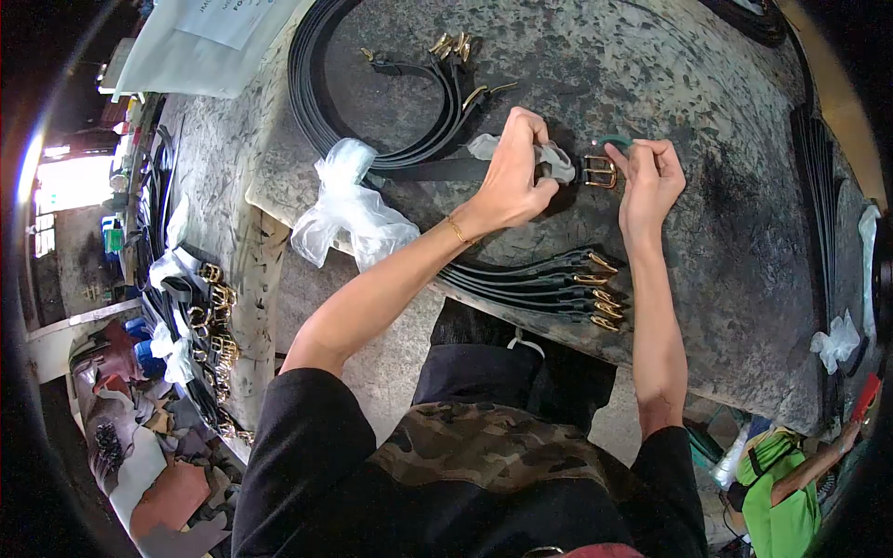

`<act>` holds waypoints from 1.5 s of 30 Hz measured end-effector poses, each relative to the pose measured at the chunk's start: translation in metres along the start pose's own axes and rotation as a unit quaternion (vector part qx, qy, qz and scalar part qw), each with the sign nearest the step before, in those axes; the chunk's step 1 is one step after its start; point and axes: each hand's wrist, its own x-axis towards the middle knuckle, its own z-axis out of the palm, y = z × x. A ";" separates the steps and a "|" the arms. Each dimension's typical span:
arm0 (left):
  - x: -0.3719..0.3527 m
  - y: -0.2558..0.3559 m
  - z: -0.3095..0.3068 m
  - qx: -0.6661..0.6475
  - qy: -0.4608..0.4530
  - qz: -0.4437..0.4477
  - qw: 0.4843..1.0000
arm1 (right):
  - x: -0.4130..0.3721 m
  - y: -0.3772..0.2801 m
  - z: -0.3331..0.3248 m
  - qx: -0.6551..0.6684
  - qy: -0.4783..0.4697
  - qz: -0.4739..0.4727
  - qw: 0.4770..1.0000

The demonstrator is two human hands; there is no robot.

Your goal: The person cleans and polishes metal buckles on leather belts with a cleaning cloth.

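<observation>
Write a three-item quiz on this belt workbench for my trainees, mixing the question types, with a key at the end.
1. Multiple choice: which wrist wears the bracelet?
a) left
b) right
c) both

2. True or false: a buckle is between the left hand and the right hand.

3. Fill the gap: the belts between the forearms end in ____-coloured buckles.

Key: 1. a; 2. true; 3. gold

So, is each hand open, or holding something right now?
Left hand: closed on whitish cloth and black belt.
Right hand: fingers curled near the belt's buckle; grip can't be told.
</observation>
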 end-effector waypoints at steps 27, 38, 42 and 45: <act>-0.003 0.017 0.013 0.326 -0.086 0.220 0.915 | 0.003 -0.014 -0.003 0.113 0.017 0.081 0.990; -0.002 0.004 0.000 0.235 -0.108 0.213 0.942 | 0.006 -0.014 -0.006 0.142 0.023 0.094 0.985; -0.002 -0.005 -0.009 0.080 -0.049 0.182 0.979 | 0.004 -0.020 -0.003 0.138 0.018 0.107 0.985; -0.001 -0.016 -0.010 0.071 0.025 0.093 0.993 | 0.008 -0.017 -0.005 0.146 0.011 0.111 0.983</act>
